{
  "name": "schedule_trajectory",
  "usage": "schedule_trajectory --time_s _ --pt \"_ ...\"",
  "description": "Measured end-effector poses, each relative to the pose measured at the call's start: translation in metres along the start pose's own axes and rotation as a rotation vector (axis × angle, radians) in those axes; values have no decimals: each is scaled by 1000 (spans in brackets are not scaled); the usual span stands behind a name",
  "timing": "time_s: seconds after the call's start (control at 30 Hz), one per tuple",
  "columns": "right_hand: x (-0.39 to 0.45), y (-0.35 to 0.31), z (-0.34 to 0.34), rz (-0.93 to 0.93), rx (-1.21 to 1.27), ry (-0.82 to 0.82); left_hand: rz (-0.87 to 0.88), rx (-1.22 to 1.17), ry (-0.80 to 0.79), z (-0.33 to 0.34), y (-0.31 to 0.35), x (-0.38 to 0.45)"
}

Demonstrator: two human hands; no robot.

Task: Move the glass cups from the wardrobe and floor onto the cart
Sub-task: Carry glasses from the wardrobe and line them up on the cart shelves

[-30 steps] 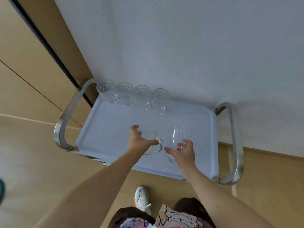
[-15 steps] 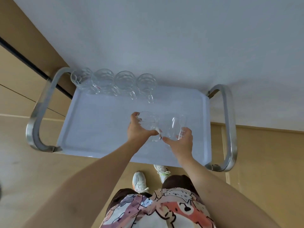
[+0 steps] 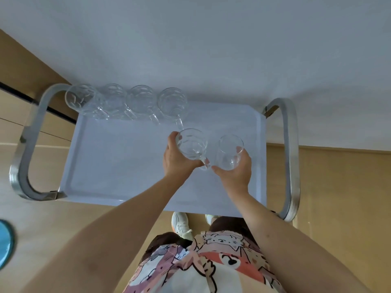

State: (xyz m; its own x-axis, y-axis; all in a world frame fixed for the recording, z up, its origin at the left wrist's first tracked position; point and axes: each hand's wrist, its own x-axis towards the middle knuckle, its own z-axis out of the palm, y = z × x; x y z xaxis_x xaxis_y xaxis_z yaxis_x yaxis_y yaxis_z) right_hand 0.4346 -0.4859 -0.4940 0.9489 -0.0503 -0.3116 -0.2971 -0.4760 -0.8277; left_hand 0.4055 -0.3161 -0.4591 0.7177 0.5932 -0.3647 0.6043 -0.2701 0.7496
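Observation:
A white cart tray (image 3: 118, 161) with steel side handles stands against the wall. Several clear glass cups (image 3: 137, 102) are lined up along its far edge. My left hand (image 3: 177, 161) grips a handled glass cup (image 3: 192, 144) above the right half of the tray, just in front of the row's rightmost cup. Right beside it, my right hand (image 3: 234, 172) grips a plain glass cup (image 3: 229, 151). Whether either held cup touches the tray cannot be told.
A white wall rises directly behind the cart. The steel handles (image 3: 23, 149) loop out at both ends of the tray. Wooden floor surrounds the cart, with a blue round object (image 3: 5, 242) at the lower left. My shoes (image 3: 179, 224) stand under the near edge.
Both hands have carried their cups farther over the tray toward the row of cups and to the right. The view has tilted down and closer to the cart.

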Motion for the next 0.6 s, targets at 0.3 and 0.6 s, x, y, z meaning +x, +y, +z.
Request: schedule_trajectory --time_s 0.3,0.6 --pt "-9 14 -7 49 -26 21 49 37 -78 -12 -18 -6" --pt "-11 20 -8 6 -45 -11 181 183 -142 -24 -28 -9"
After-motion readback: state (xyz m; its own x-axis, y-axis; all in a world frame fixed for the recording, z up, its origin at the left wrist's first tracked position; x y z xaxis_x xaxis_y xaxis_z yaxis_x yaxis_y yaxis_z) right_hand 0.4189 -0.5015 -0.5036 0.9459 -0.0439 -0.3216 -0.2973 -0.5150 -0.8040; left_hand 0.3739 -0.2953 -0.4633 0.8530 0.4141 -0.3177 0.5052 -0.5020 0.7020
